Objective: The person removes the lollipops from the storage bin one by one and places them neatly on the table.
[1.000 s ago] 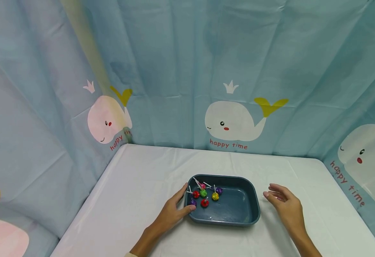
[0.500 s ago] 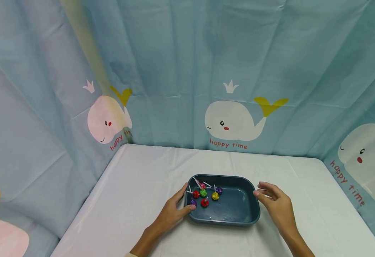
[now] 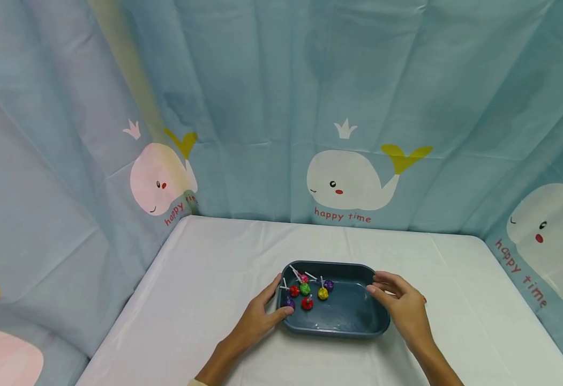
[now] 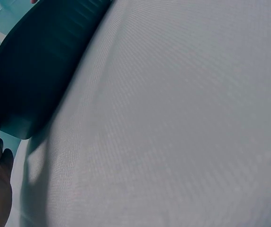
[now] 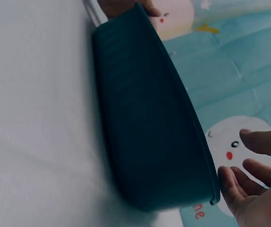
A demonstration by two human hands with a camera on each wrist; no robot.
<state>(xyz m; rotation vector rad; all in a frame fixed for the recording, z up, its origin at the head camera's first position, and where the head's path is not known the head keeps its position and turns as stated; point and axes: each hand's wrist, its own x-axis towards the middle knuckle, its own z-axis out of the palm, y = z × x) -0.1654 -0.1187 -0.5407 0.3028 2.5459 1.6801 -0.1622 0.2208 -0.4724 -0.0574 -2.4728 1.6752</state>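
Note:
A dark blue-green tray (image 3: 344,308) lies on the white table. Several lollipops in coloured wrappers are gathered in its left half, among them a yellow lollipop (image 3: 322,294) and a green lollipop (image 3: 305,289). My left hand (image 3: 260,317) grips the left end, thumb over the rim beside a purple lollipop (image 3: 289,304). At the opposite end is my right hand (image 3: 406,308), thumb above the rim and held apart from the fingers. In the right wrist view that right hand (image 5: 258,182) has its fingertips against or very close to the rim, holding nothing.
A small red thing (image 3: 424,299) shows just past the right hand, mostly hidden by it. The white-covered table (image 3: 214,268) stretches around the tray. A blue curtain (image 3: 242,107) with printed whales hangs behind and at both sides.
My right hand has moved left from the table to the tray's right rim, uncovering a small red thing behind it. The left hand, tray and lollipops stay in place.

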